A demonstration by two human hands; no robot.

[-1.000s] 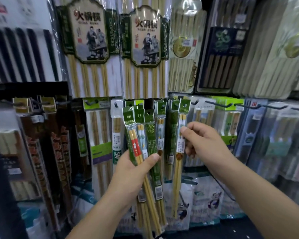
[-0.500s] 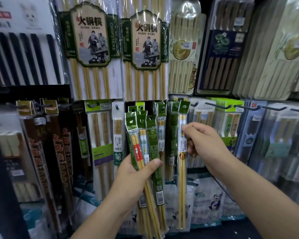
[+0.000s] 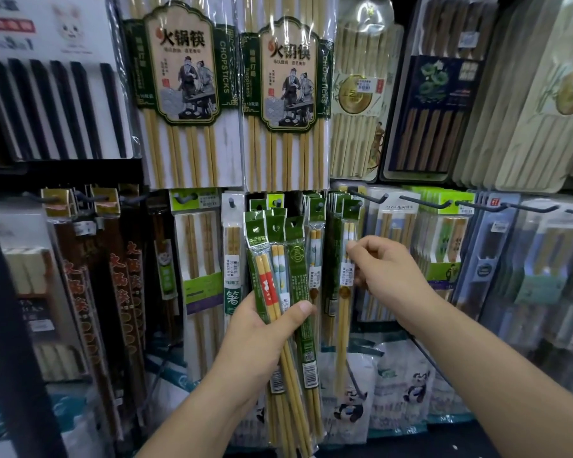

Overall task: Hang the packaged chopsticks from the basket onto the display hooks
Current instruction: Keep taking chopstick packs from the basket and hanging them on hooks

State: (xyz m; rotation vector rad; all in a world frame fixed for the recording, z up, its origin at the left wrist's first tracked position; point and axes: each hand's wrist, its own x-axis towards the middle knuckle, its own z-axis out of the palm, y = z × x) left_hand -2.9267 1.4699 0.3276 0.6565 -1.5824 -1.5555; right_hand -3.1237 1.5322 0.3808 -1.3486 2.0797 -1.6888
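My left hand grips a fanned bundle of three green-topped chopstick packs in front of the display wall, thumb across their middle. My right hand pinches a single green-headed pack of pale chopsticks near its upper part. That pack's header sits on a dark display hook among other green packs and it hangs straight down. No basket is in view.
Large chopstick packs hang on the upper row. Bare dark hooks stick out to the right of my right hand. Dark red packs hang at the left, and panda-printed bags sit below.
My right hand has lifted the single pack upward until its header reached the hook. The left hand's bundle has stayed nearly still.
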